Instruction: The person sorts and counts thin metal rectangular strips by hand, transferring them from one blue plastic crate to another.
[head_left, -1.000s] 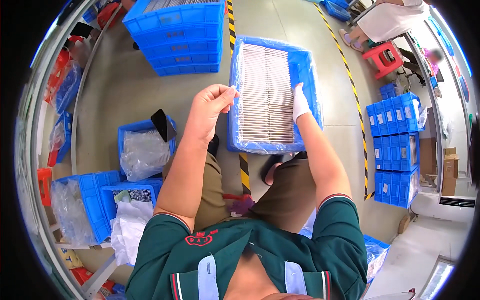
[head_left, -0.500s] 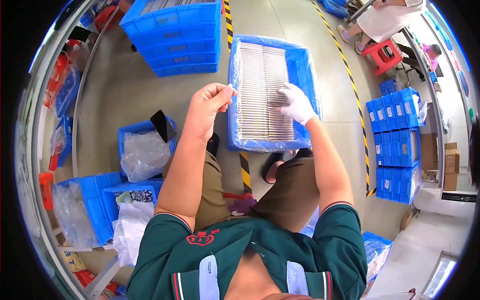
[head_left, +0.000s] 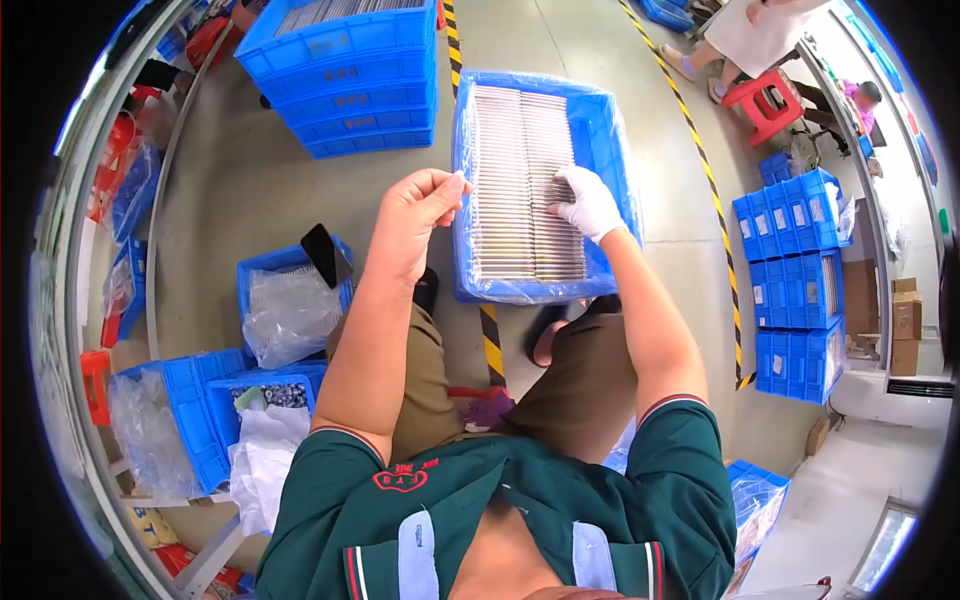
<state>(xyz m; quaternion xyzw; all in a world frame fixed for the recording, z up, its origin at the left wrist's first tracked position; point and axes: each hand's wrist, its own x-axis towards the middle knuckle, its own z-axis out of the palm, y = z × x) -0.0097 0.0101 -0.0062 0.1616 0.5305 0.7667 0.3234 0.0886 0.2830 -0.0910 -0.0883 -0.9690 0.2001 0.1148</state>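
Note:
A blue plastic crate (head_left: 603, 130) lined with clear film stands before me. It holds two side-by-side rows of thin, silvery flat pieces (head_left: 500, 190), packed on edge. My right hand (head_left: 592, 205), in a white glove, rests on the right-hand row. Its thumb and fingers are apart, and no piece is visibly lifted. Bare and pinched closed, my left hand (head_left: 425, 203) is at the crate's left rim. What lies between its fingertips, perhaps the film's edge, is too small to make out.
Stacked blue crates (head_left: 350, 95) stand at the far left. Nearer left are a crate with plastic film (head_left: 290, 310), a dark phone-like slab (head_left: 325, 255) and more crates (head_left: 190, 420). Crate stacks (head_left: 795, 285), a red stool (head_left: 762, 108) and another person (head_left: 765, 35) are on the right.
My right hand has shifted slightly left on the pieces, its fingers drawn a little closer together. My left hand stays pinched at the rim.

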